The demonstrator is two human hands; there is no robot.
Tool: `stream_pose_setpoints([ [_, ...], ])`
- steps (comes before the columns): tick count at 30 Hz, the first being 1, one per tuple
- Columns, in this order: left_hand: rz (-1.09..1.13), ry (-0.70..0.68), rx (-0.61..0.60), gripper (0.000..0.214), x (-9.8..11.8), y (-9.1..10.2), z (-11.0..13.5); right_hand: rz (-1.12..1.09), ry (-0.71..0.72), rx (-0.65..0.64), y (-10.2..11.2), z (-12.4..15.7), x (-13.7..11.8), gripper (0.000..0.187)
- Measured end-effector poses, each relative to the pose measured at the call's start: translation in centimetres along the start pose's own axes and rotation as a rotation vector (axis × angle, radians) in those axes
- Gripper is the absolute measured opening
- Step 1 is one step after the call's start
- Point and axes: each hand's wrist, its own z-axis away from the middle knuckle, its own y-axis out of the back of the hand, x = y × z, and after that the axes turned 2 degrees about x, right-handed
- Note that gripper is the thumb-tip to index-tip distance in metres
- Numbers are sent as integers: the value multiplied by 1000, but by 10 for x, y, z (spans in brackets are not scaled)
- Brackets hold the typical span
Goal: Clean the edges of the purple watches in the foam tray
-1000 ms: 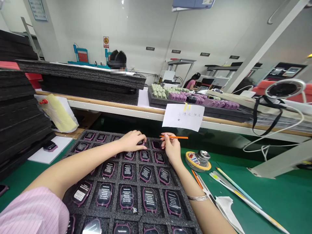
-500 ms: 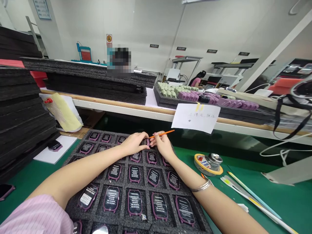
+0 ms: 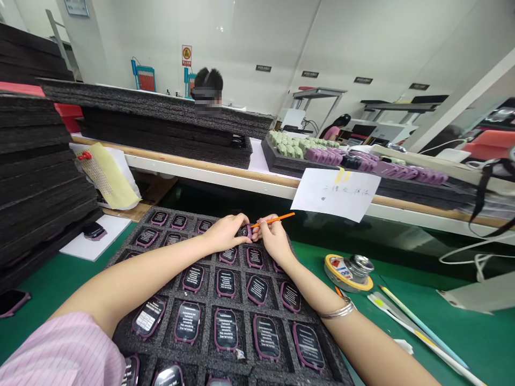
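Toward the far end of a black foam tray (image 3: 244, 301), my left hand (image 3: 230, 231) is closed around a purple-framed smartwatch body (image 3: 248, 231). My right hand (image 3: 274, 236) pinches a thin orange stick (image 3: 281, 217), its inner end at the watch's side. Fingers partly cover that watch, so whether the stick touches it I cannot tell. Under my forearms the tray's pockets hold more purple watches, such as a lit watch (image 3: 226, 329) in the near rows, most screens showing white text.
Black foam stacks (image 3: 36, 177) stand at the left. A tape roll with a metal-capped bottle (image 3: 349, 272), a white-handled tool (image 3: 422, 335) and a pencil (image 3: 422, 324) lie right. A shelf (image 3: 225, 174) crosses behind, holding green and purple pieces (image 3: 322, 155). People sit beyond.
The whole view has shifted slightly. Both hands stay at the same watch, with the orange stick still in my right hand.
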Motion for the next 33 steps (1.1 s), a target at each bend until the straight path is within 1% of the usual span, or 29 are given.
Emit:
stream_pose_setpoints([
  [3, -61, 14, 12, 35, 3, 1, 1, 21, 10, -6, 0, 1, -1, 35],
  [6, -157, 60, 56, 39, 5, 3, 3, 39, 24, -7, 0, 0, -1, 35],
  [8, -206, 74, 59, 43, 4, 7, 4, 50, 32, 0, -1, 0, -1, 35],
  [10, -226, 52, 28, 43, 1, 13, 6, 59, 40, 9, -2, 1, -2, 35],
  [16, -204, -73, -66, 27, -15, 40, 22, 61, 90, 53, -3, 12, -15, 35],
  [19, -165, -98, -75, 26, -22, 47, 31, 54, 98, 12, -13, 10, -25, 34],
  [23, -120, -98, -75, 21, -26, 47, 35, 27, 58, -59, -40, -5, -33, 33],
  [27, -81, -75, -69, 26, -28, 45, 32, -32, 16, -42, -62, -15, -29, 34],
  [30, -69, -38, -49, 28, -29, 43, 31, -71, -14, -22, -66, -14, -21, 35],
  [33, -67, 9, -20, 31, -30, 40, 32, -93, -40, -18, -63, -13, -15, 36],
])
